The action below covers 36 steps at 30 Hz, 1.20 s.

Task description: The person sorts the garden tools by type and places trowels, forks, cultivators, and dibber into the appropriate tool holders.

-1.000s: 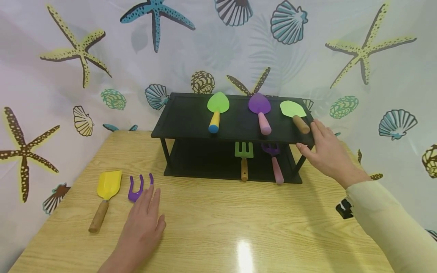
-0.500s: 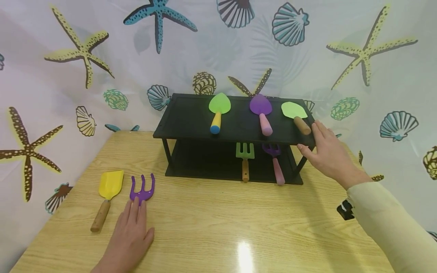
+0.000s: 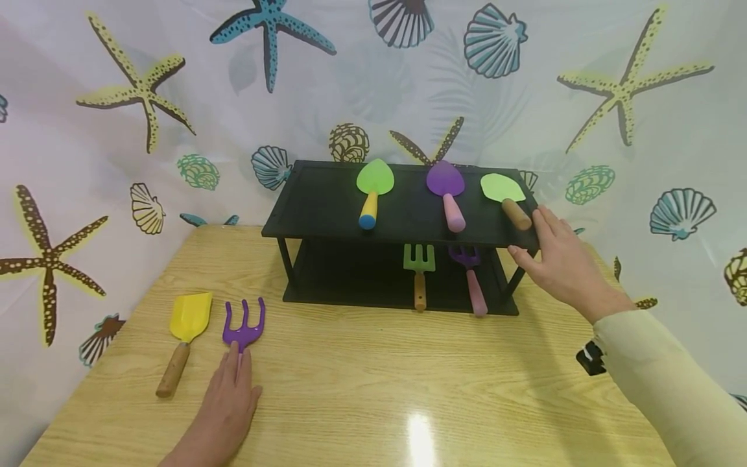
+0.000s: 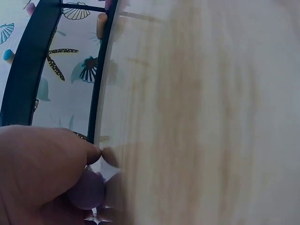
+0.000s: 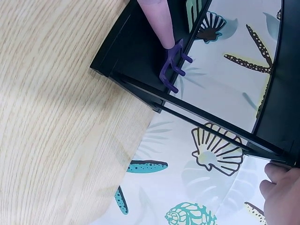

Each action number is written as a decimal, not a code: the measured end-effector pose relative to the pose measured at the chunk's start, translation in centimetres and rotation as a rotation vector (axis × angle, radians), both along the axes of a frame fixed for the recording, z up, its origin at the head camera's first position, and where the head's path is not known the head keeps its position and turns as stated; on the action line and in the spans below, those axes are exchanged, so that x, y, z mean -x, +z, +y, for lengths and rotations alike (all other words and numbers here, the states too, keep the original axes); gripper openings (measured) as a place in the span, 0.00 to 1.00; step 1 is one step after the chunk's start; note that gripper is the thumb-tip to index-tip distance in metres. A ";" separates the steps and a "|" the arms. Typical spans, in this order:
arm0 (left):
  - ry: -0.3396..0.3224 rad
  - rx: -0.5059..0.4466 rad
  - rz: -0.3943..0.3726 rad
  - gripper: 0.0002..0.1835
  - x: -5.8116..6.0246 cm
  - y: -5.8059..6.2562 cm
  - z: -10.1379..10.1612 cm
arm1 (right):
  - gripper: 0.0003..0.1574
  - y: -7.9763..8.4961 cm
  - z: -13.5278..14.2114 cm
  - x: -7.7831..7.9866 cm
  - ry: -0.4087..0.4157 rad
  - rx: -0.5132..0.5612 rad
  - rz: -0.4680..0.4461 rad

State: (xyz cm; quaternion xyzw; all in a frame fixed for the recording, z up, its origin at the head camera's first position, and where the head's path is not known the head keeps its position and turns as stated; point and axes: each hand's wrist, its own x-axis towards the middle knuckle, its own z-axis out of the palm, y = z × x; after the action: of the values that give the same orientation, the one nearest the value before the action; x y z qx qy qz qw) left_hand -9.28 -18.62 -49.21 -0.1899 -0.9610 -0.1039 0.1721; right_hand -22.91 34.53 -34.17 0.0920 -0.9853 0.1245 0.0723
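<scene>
In the head view my left hand (image 3: 227, 402) lies over the handle of a purple hand fork (image 3: 244, 332), whose tines point away. The left wrist view shows the fork's rounded lilac handle end (image 4: 88, 190) between thumb and fingers; the hand hides the rest of the handle. At the right end of a black two-tier rack (image 3: 327, 201), my right hand (image 3: 557, 259) rests on the top corner, fingers extended along the edge and thumb at the front. Beside that hand lies a pale green trowel (image 3: 503, 187) with a wooden handle.
Left of the fork lies a yellow scoop (image 3: 191, 314). On the rack's top are a green trowel (image 3: 375, 176) and a purple trowel (image 3: 445, 178). Its lower tier holds a green fork (image 3: 419, 259) and a pink-handled purple fork (image 3: 475, 292). A patterned sheet (image 3: 362, 84) hangs behind.
My left hand has drawn back toward me and left, from over the purple fork's head to its handle, uncovering the tines. My right hand stays on the rack's corner.
</scene>
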 end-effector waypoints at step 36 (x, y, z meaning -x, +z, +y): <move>0.002 -0.023 -0.082 0.31 -0.6 1.6 0.4 | 0.59 0.0 0.1 0.2 0.003 0.006 0.003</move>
State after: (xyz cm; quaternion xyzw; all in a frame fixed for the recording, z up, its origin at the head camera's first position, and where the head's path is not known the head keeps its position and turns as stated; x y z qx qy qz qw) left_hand -8.72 -18.23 -47.59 -0.1823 -0.9662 -0.1225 0.1350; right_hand -23.08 34.60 -34.15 0.0933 -0.9847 0.1274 0.0738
